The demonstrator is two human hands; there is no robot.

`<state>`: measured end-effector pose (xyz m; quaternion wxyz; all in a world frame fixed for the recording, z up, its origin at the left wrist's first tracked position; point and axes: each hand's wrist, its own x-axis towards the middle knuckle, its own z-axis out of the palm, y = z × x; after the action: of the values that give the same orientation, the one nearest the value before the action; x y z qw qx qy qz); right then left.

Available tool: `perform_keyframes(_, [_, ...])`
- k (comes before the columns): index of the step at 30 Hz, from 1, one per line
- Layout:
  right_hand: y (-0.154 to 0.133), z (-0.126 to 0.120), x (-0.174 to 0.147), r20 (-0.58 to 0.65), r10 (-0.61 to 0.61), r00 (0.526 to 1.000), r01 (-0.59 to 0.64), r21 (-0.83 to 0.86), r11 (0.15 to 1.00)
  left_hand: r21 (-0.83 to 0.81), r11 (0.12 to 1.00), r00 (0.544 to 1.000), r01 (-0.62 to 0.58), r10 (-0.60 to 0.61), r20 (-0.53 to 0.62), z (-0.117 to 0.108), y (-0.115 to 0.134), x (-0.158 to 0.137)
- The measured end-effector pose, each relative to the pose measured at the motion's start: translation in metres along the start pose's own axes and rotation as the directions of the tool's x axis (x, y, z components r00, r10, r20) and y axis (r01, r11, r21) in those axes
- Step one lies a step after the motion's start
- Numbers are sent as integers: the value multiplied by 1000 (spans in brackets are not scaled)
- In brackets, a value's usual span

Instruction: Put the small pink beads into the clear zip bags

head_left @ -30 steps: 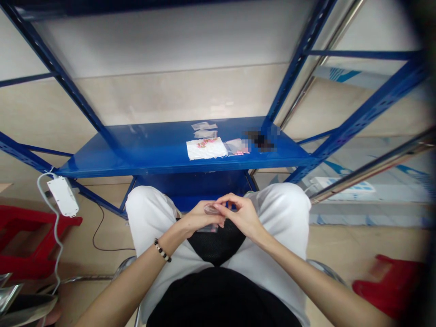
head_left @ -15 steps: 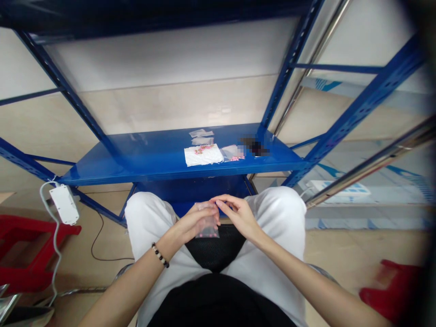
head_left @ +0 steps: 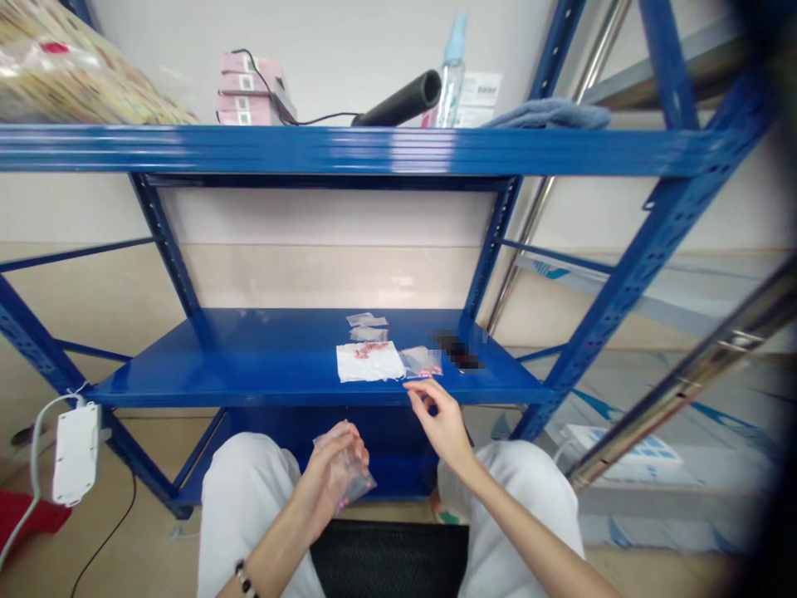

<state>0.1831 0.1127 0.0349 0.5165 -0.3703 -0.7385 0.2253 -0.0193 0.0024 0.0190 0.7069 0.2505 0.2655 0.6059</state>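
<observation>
My left hand [head_left: 330,477] is closed round a small clear plastic bag [head_left: 359,487] above my lap. A few pink beads show in the bag's lower corner. At the front edge of the blue shelf [head_left: 249,365], my right hand [head_left: 445,423] is raised with thumb and forefinger pinched; whatever may be between them is too small to make out. Just beyond it lies a white sheet [head_left: 379,368] with a heap of small pinkish beads [head_left: 372,350] on it. Beside the sheet rests another clear bag [head_left: 418,359] holding pink beads. Small clear bags [head_left: 367,320] lie behind.
An upper shelf beam [head_left: 311,149] crosses overhead, carrying pink boxes [head_left: 249,91], a black tube [head_left: 398,100], a spray bottle [head_left: 452,83] and a blue cloth [head_left: 548,115]. A blurred dark object [head_left: 459,349] lies right of the beads. A white power strip [head_left: 77,453] hangs at left.
My hands have parted: the right has moved forward to the shelf edge, while the left keeps the bag over my lap. The view has tilted up, bringing the upper shelf into sight.
</observation>
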Motion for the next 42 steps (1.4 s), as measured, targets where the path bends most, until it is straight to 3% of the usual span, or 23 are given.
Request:
perform_keyframes(4, [40,12,73,25,-89,996,93,-226,970,-60,998,1000,-8,7,-11,-1,3,2])
perform_keyframes(8, [72,33,128,190,-70,979,160,-512,844,-129,992,999,4,-10,-41,-3,6,8])
perform_keyframes(14, [91,60,165,357,-6,934,227,-579,783,-213,977,997,-26,9,-78,-11,23,11])
perform_keyframes(21, [100,76,183,477,-17,879,331,-583,742,-192,975,979,-108,71,-190,-27,49,20])
perform_keyframes(24, [99,80,183,457,-45,888,313,-531,787,-213,963,968,-164,115,-224,-33,51,23])
perform_keyframes(28, [95,84,181,443,-76,893,309,-483,819,-263,939,964,-222,170,-207,-35,53,23])
perform_keyframes(33, [91,82,176,511,-95,854,401,-532,745,-296,916,959,-271,229,-167,-29,57,17])
perform_keyframes(38, [88,80,170,496,-92,864,400,-562,724,-266,922,958,-282,259,-120,-23,58,13])
perform_keyframes(42, [74,75,164,424,-114,899,344,-520,782,-239,930,959,-280,259,-119,-20,59,11])
